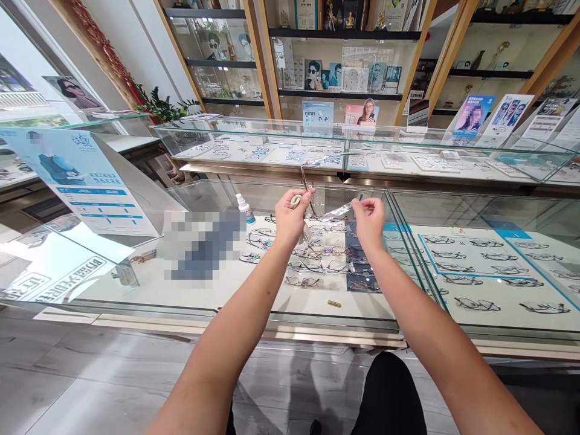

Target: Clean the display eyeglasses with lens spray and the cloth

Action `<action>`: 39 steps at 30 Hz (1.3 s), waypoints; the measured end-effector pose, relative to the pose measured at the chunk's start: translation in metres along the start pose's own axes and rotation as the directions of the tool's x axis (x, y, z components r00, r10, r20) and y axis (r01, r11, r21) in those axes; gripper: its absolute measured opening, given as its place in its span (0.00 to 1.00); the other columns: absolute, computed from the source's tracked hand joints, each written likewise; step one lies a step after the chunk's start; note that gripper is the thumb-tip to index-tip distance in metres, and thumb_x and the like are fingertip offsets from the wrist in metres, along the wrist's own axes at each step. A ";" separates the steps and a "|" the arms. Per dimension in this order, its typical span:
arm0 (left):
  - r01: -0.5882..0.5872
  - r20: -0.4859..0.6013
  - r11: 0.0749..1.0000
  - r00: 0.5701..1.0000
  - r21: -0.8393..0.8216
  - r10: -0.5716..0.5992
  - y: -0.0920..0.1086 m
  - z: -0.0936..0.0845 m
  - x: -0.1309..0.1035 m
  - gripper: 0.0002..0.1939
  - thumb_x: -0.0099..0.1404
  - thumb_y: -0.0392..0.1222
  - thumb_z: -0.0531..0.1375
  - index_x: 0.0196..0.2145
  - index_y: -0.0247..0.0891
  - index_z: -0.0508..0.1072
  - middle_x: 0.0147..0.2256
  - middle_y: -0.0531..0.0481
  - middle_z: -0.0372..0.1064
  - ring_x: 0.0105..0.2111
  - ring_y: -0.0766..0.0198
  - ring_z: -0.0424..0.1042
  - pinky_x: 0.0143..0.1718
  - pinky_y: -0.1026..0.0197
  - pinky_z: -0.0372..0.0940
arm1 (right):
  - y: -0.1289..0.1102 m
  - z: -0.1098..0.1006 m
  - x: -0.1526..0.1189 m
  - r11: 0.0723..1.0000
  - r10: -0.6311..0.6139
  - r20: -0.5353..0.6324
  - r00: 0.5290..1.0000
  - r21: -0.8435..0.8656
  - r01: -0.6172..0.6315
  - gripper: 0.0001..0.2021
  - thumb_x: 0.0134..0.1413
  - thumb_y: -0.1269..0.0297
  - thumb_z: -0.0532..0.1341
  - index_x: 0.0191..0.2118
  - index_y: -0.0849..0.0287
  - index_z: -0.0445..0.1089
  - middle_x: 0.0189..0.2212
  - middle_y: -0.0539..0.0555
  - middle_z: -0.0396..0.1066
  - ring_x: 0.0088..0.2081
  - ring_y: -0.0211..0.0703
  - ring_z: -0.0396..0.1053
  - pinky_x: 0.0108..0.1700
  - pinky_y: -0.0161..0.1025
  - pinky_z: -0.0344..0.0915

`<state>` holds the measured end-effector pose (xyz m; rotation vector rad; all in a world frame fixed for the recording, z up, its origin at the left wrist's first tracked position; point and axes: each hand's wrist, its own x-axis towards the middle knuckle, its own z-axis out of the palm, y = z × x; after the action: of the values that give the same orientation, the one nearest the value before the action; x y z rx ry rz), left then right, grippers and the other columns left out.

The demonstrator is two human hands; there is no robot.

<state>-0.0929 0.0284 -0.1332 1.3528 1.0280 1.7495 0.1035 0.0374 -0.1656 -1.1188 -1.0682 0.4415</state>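
Above the glass counter, my left hand [290, 220] is closed around a thin-rimmed pair of glasses [304, 177], held up on its side. A small pale, folded item [296, 200] also shows between its fingers; I cannot make out what it is. My right hand [370, 223] pinches the end of a clear plastic sleeve [336, 212] with a dark tip. The sleeve stretches from the right fingers toward the glasses by the left hand. Whether a temple arm runs inside it cannot be made out. Rows of glasses [319, 266] lie below both hands.
A white spray bottle [245, 209] stands left of my hands. Further left are a blurred patch [206, 244] and a large blue-and-white sign [86, 181]. A small gold-coloured piece [334, 303] lies near the front. Behind runs another glass showcase [272, 130] with upright cards.
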 end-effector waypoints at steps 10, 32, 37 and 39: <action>-0.034 0.230 0.991 0.973 0.127 0.004 0.003 0.005 -0.008 0.17 0.61 0.57 0.72 0.36 0.41 0.81 0.59 0.41 0.77 0.47 0.53 0.77 0.39 0.56 0.70 | -0.022 0.001 -0.022 0.847 -0.422 0.426 0.800 -0.130 0.516 0.16 0.66 0.57 0.68 0.57 0.48 0.78 0.59 0.59 0.78 0.60 0.60 0.72 0.65 0.59 0.66; 0.393 -0.024 0.849 0.911 0.353 -0.412 -0.021 -0.031 0.021 0.21 0.56 0.29 0.64 0.46 0.44 0.71 0.35 0.50 0.72 0.31 0.60 0.70 0.33 0.59 0.66 | -0.013 -0.003 -0.010 0.962 -0.240 0.373 0.896 -0.035 0.272 0.11 0.64 0.56 0.65 0.47 0.52 0.81 0.51 0.56 0.83 0.37 0.47 0.71 0.48 0.48 0.69; 0.236 0.034 0.822 0.955 0.519 -0.296 -0.031 -0.028 0.018 0.14 0.62 0.34 0.66 0.44 0.43 0.71 0.40 0.45 0.78 0.41 0.51 0.77 0.49 0.50 0.70 | -0.013 -0.003 -0.011 0.957 -0.255 0.383 0.888 -0.031 0.288 0.11 0.64 0.57 0.65 0.47 0.52 0.81 0.49 0.55 0.83 0.37 0.46 0.71 0.49 0.48 0.69; 0.147 0.047 0.795 0.975 0.588 -0.215 -0.030 -0.028 0.016 0.12 0.63 0.35 0.66 0.44 0.43 0.73 0.44 0.42 0.79 0.47 0.47 0.76 0.56 0.45 0.68 | -0.013 -0.004 -0.011 0.958 -0.253 0.380 0.890 -0.032 0.285 0.10 0.63 0.57 0.65 0.46 0.52 0.81 0.50 0.56 0.83 0.37 0.46 0.71 0.49 0.48 0.70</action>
<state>-0.1220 0.0514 -0.1568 1.6233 1.6601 1.2345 0.0989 0.0218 -0.1597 -0.9621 -1.5693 0.3957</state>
